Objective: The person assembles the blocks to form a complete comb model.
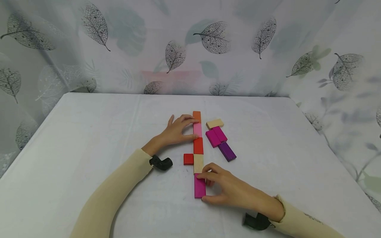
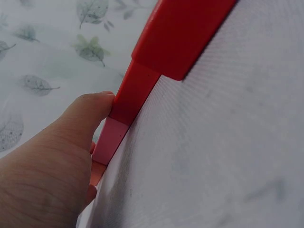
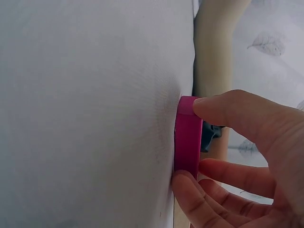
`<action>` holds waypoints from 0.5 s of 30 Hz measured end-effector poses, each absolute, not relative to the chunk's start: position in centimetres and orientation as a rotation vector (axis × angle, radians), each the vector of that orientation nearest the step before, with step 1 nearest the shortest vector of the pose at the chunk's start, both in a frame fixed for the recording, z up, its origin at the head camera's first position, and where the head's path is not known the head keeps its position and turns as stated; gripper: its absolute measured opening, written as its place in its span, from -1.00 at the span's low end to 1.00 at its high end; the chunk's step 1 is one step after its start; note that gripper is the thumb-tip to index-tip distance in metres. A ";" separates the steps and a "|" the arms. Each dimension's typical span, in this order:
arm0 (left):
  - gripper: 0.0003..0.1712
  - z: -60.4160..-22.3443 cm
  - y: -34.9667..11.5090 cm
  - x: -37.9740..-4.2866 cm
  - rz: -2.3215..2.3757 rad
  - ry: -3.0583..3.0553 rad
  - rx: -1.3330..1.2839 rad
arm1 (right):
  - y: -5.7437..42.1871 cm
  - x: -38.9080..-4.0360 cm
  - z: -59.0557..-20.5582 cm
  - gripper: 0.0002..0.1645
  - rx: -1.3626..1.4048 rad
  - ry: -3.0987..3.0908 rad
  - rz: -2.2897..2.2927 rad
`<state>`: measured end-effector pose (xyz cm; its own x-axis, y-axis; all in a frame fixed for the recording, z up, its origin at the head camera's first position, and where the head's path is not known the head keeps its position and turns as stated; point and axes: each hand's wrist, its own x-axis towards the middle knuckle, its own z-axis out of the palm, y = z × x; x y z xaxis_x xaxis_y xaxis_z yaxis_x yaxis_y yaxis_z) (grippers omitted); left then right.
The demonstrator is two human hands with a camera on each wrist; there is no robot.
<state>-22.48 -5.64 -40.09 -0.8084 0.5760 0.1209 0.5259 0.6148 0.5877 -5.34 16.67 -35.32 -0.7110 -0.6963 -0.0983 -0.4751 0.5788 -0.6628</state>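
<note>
In the head view we get soft, greyish, fairly even light; the backdrop (image 1: 184,19) dims toward the upper left. A faint shadow follows the sleeve (image 1: 116,188) at lower left across the pale table (image 1: 253,115), while the blocks (image 1: 198,146) look crisp at centre. Both wrist views seem dimmer to us: in the left, the backdrop blurs at upper left; in the right, a diffuse shadow lies beside the magenta block (image 3: 187,140).

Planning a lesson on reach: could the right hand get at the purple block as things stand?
Probably yes: the purple block lies just beyond the right hand, with nothing seen between them. But that hand pinches the nearest magenta block, so it would likely have to let go first.
</note>
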 end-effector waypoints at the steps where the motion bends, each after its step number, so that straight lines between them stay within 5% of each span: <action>1: -0.31 -40.1 -5.6 -22.5 0.961 2.751 0.940 | 16.7 -5.4 -35.3 -0.39 -0.950 2.466 -0.880; 15: -0.30 -39.9 -5.6 -22.4 0.953 2.752 0.936 | 16.8 -5.4 -35.5 -0.43 -1.001 2.486 -0.879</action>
